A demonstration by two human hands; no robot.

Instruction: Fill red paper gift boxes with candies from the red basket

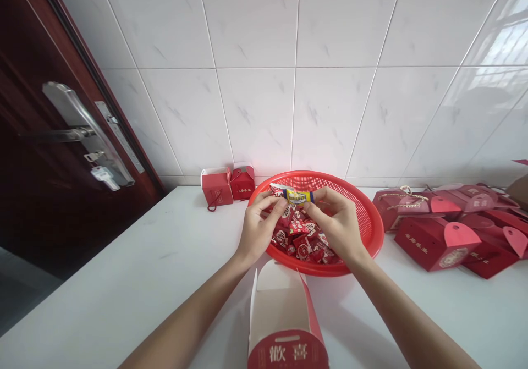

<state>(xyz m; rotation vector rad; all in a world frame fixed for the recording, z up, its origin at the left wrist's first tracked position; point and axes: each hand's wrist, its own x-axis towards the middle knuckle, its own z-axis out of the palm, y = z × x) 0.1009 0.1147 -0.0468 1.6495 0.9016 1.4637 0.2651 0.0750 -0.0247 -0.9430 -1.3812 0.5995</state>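
Above a round red plastic basket (373,220), both my hands are closed around small wrapped sweets. My right hand (340,223) pinches the right end of a yellow-and-blue wrapped candy (300,197). The fingers of my left hand (262,223) close at that candy's left end, and a red-and-white wrapped candy (278,189) shows by the same fingertips. Below lie many red wrapped candies (303,245) in the basket. In front of it, nearest me, stands a red paper gift box (282,308) with its top open and a pale inside.
Two small red boxes (217,186) stand against the tiled wall (256,110). At the right, several red gift boxes (437,242) lie grouped together, one with a cord handle. A dark red door (37,187) with a metal handle and keys borders the white table (165,264) on the left.
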